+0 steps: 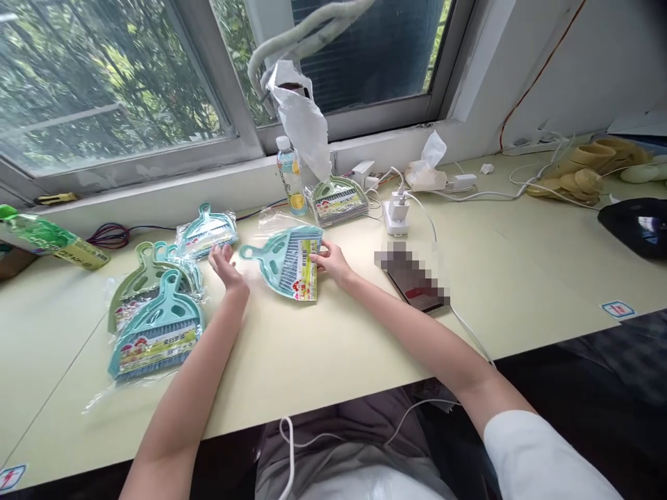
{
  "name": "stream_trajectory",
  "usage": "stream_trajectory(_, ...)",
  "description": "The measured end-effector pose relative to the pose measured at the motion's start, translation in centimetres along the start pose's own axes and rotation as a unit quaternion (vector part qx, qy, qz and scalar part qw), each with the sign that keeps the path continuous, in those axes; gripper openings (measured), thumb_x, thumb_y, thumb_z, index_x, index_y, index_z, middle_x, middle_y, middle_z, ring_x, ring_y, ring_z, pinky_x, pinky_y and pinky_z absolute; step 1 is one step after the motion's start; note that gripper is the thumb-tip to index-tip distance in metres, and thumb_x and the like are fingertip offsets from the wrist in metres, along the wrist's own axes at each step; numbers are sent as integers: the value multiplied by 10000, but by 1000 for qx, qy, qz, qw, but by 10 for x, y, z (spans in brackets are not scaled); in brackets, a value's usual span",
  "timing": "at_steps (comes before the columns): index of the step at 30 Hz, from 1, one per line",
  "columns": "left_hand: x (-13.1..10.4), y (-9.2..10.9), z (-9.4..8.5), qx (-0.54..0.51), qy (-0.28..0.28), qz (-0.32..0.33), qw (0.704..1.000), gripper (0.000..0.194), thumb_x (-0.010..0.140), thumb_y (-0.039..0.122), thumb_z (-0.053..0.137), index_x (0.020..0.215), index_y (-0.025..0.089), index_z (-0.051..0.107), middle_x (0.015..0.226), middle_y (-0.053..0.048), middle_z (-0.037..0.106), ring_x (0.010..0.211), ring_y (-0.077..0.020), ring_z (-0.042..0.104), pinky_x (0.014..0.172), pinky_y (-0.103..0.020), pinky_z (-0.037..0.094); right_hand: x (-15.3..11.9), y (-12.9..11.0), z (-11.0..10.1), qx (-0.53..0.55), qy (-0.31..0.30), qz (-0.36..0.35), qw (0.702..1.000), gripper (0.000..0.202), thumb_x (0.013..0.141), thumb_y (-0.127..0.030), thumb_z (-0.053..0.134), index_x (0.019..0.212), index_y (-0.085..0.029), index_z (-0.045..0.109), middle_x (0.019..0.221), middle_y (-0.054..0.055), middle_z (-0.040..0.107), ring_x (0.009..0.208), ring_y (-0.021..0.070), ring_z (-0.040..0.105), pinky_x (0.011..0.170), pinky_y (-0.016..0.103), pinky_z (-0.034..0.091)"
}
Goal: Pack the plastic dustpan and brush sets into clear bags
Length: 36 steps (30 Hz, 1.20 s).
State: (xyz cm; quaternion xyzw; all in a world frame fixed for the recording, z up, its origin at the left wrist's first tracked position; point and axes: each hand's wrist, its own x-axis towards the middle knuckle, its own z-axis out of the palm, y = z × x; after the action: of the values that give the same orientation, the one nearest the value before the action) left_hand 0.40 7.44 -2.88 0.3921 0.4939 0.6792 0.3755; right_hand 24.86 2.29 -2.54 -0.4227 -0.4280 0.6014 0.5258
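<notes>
My right hand (pixel 333 262) grips the right edge of a light blue dustpan-and-brush set (pixel 284 262) in a clear bag, its handle pointing left. My left hand (pixel 225 267) is just left of that set, fingers apart and holding nothing. Behind the left hand lies another bagged blue set (pixel 206 232). At the left, a green set (pixel 143 278) and a blue set (pixel 159 330) overlap on the pale yellow table (pixel 271 368), with another blue one partly hidden behind them.
By the window stand a bottle (pixel 290 177) and a stack of green sets (pixel 338 201). A phone (pixel 417 285) lies right of centre near a white charger (pixel 397 212) with cables. A green package (pixel 57 239) sits far left; a dark object (pixel 636 226) lies far right.
</notes>
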Motion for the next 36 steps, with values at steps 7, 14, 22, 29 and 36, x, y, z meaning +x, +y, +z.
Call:
stream_trajectory(7, -16, 35, -8, 235, -118, 93, 960, 337, 666, 422, 799, 846, 147, 719, 807, -112, 722, 804, -251, 695, 790, -332, 505, -12, -14, -4, -27, -94, 13, 995, 362, 765, -118, 720, 1104, -175, 607, 746, 15, 731, 634, 147, 696, 511, 214, 561)
stream_trajectory(14, 8, 55, -53, 190, 124, 111, 968, 111, 845, 236, 586, 883, 132, 591, 796, -59, 672, 680, -162, 663, 683, -297, 537, -12, -17, -10, -16, -64, -14, 998, 373, 760, -121, 724, 1112, -169, 611, 774, 22, 746, 659, 162, 698, 562, 249, 581)
stream_trajectory(22, -2, 99, -111, 359, 422, 164, 816, 693, 789, 144, 587, 1392, 36, 263, 1461, -270, 393, 1397, -372, 317, 1148, -582, 203, -8, -6, -13, 44, 18, -34, 998, 312, 760, -129, 723, 1048, -176, 611, 770, 22, 742, 622, 159, 688, 554, 252, 568)
stream_trajectory(29, -43, 88, -39, 329, 167, 263, 891, 633, 858, 283, 540, 1439, 180, 309, 1550, -166, 309, 1489, -300, 163, 1211, -495, 130, -4, -3, -15, 87, -2, -38, 995, 364, 722, -193, 776, 1053, -166, 628, 784, 34, 747, 649, 168, 701, 603, 267, 579)
stream_trajectory(36, -99, 24, 38, 17, -134, -92, 987, 398, 871, 441, 555, 1201, 231, 481, 1124, -78, 652, 971, -220, 659, 847, -383, 545, -3, -5, -15, 74, -52, -22, 996, 234, 793, -208, 724, 1010, -170, 646, 813, 35, 745, 646, 150, 699, 603, 243, 572)
